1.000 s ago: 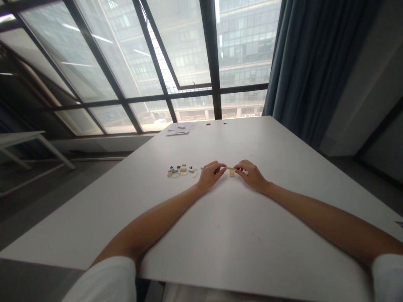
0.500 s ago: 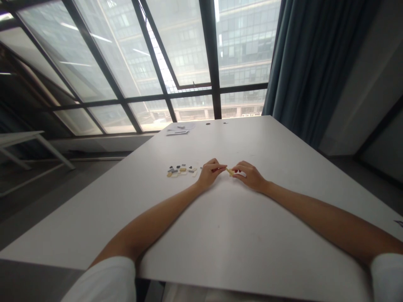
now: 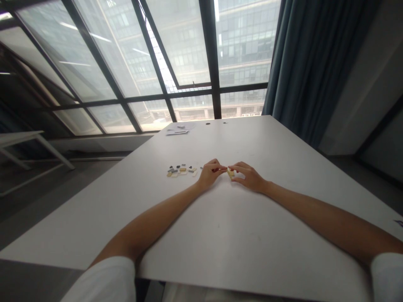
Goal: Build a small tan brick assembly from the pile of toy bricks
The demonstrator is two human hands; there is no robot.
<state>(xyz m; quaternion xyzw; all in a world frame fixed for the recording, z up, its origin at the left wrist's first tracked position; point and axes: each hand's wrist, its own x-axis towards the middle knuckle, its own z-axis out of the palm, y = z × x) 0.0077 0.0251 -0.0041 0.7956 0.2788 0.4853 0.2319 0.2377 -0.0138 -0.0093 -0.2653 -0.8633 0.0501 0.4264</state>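
Observation:
A small pale yellow piece (image 3: 231,173), which looks like joined toy building bricks, is between my hands over the white table (image 3: 195,226). My left hand (image 3: 210,173) pinches at its left end, thumb and fingertips together. My right hand (image 3: 249,176) grips it from the right, with the thumb below and the fingers above. The fingertips hide part of the piece, and its details are too small to make out. To the left of my left hand lie several loose bricks, among them a tan brick (image 3: 183,170) and a grey brick (image 3: 174,171).
Papers (image 3: 177,132) lie at the far left of the table, and a small dark round thing (image 3: 208,123) sits near its far edge. Behind are tall windows and a blue curtain (image 3: 302,75). Another white table (image 3: 22,136) stands off to the left.
The yellow piece has turned between my hands and shows a broader side. My right fingers have shifted, with the thumb slightly lower. My left hand has hardly moved.

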